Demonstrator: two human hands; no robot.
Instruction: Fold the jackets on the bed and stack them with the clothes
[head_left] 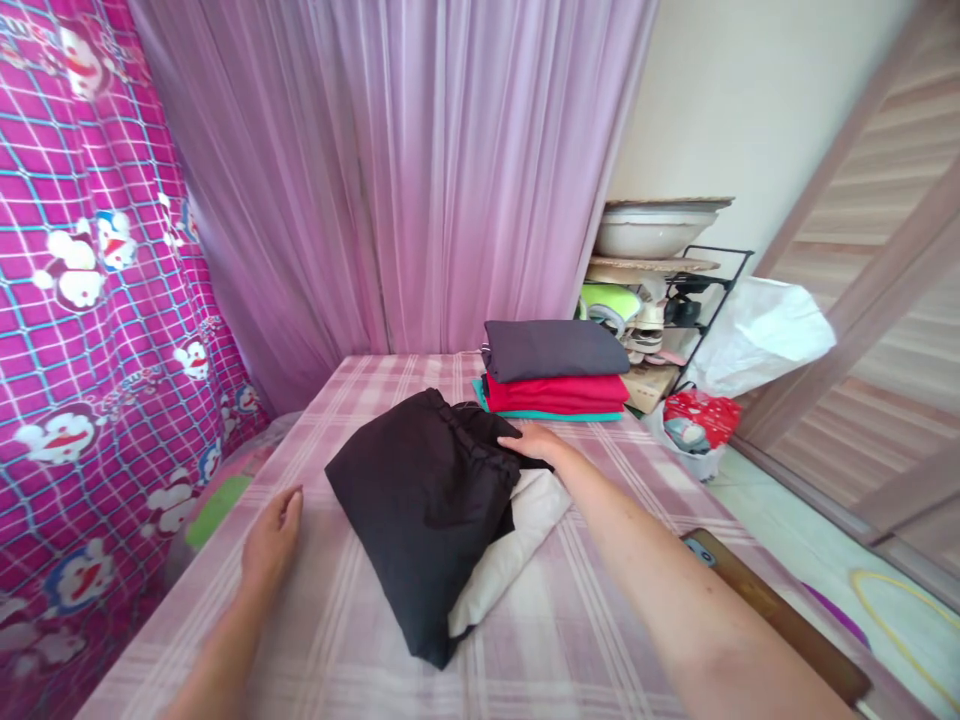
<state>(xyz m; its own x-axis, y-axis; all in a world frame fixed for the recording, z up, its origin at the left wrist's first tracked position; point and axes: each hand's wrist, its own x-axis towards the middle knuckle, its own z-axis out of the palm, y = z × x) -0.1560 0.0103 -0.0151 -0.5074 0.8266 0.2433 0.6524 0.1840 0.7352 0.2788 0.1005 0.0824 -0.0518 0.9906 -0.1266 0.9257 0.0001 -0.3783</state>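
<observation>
1 head-worn view, forward and down over plaid cloth (330, 610)

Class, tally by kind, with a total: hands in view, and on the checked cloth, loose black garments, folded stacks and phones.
Hands: 2 (left hand, right hand)
Loose black garment: 1
Folded stack: 1
Phone: 1
Total: 5

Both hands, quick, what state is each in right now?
Left hand: open, fingers loosely bent, holding nothing visible.
Right hand: on the black garment; whether it grips cannot be told.
</observation>
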